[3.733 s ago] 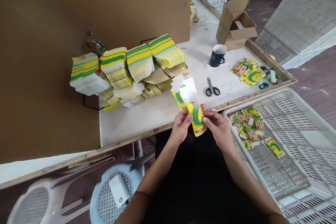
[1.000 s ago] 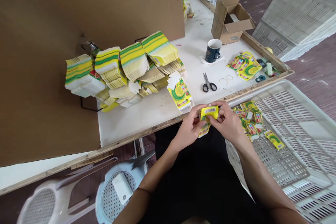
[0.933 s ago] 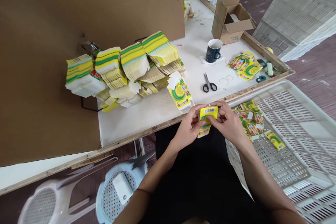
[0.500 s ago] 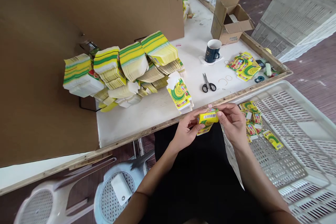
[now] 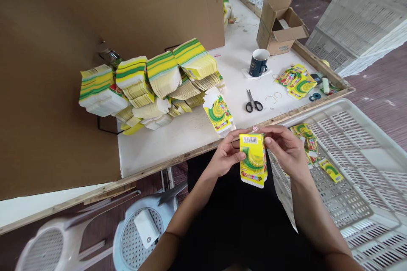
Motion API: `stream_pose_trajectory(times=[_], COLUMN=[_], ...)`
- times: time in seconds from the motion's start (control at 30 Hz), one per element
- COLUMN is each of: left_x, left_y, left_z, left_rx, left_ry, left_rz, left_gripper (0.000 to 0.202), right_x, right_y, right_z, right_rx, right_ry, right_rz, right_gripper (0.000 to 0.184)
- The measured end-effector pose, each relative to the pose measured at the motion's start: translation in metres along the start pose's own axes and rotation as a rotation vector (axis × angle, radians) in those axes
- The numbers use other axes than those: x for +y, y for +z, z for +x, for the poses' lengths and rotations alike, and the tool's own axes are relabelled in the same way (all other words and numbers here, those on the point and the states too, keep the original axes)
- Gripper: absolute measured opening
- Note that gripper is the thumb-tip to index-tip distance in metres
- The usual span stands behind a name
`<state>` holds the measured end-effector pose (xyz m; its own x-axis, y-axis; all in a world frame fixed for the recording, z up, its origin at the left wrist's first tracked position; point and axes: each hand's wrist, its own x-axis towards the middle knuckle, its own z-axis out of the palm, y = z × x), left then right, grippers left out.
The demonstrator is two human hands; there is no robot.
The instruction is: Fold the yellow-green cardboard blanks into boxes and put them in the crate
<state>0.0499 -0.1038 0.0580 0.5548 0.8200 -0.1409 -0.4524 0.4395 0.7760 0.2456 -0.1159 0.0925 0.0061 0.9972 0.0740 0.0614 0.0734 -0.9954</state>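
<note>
A small yellow and green carton (image 5: 252,159) hangs upright between my two hands, just off the table's front edge. Its barcode end is at the top, and white flaps show at its lower end. My left hand (image 5: 229,156) grips the left side, thumb on the front panel. My right hand (image 5: 284,149) pinches the upper right corner, with its fingertips partly behind the carton. Another carton (image 5: 218,112), with white flaps sticking out, lies on the table just beyond my left hand. Left of it, bundles of flat cartons (image 5: 162,74) are stacked in rows.
Scissors (image 5: 253,101), a dark mug (image 5: 258,64), and loose flat cartons (image 5: 297,80) lie on the table (image 5: 171,139). An opened cardboard box (image 5: 276,36) stands at the back. A white crate (image 5: 343,203) at my right holds several small cartons. A stool (image 5: 127,241) stands lower left.
The carton's front has swung from a tilted, foreshortened pose to face me, showing its full printed panel. Both hands keep hold of it in about the same place.
</note>
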Motion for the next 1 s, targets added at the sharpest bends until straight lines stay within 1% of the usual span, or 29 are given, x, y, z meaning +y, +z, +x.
stream_pose_trajectory(times=[0.13, 0.2, 0.33, 0.47, 0.53, 0.6, 0.67, 0.73, 0.83, 1.0], left_x=[0.002, 0.002, 0.0, 0.0, 0.001, 0.002, 0.003, 0.003, 0.002, 0.001], left_y=[0.0, 0.0, -0.001, -0.002, -0.002, -0.002, -0.002, -0.001, -0.001, -0.002], left_z=[0.001, 0.001, -0.002, -0.005, -0.004, -0.002, 0.001, 0.003, 0.003, 0.002], left_rx=[0.0, -0.007, -0.026, -0.043, -0.034, -0.009, 0.013, 0.024, 0.026, 0.043], left_ry=[-0.006, 0.001, -0.016, -0.069, -0.074, -0.067, -0.053, -0.045, -0.022, 0.009], left_rz=[-0.053, -0.073, -0.108, -0.142, -0.153, -0.166, -0.18, -0.189, -0.192, -0.163], left_gripper=[0.067, 0.065, 0.065, 0.066, 0.066, 0.067, 0.069, 0.069, 0.067, 0.07], right_x=[-0.003, -0.004, -0.006, -0.005, -0.003, -0.003, -0.003, -0.005, -0.011, -0.019], right_y=[-0.002, -0.004, -0.012, -0.017, -0.015, -0.009, -0.001, 0.005, 0.01, 0.011], right_z=[0.001, 0.003, 0.007, 0.009, 0.008, 0.005, 0.002, 0.0, -0.002, -0.002], right_rx=[-0.09, -0.124, -0.203, -0.251, -0.22, -0.116, 0.016, 0.076, 0.06, 0.025], right_ry=[-0.009, -0.038, -0.111, -0.135, -0.126, -0.115, -0.142, -0.185, -0.219, -0.273], right_rz=[0.008, 0.016, 0.013, -0.037, -0.039, -0.034, -0.072, -0.158, -0.274, -0.335], right_gripper=[0.022, 0.023, 0.017, 0.01, 0.009, 0.011, 0.015, 0.017, 0.02, 0.027])
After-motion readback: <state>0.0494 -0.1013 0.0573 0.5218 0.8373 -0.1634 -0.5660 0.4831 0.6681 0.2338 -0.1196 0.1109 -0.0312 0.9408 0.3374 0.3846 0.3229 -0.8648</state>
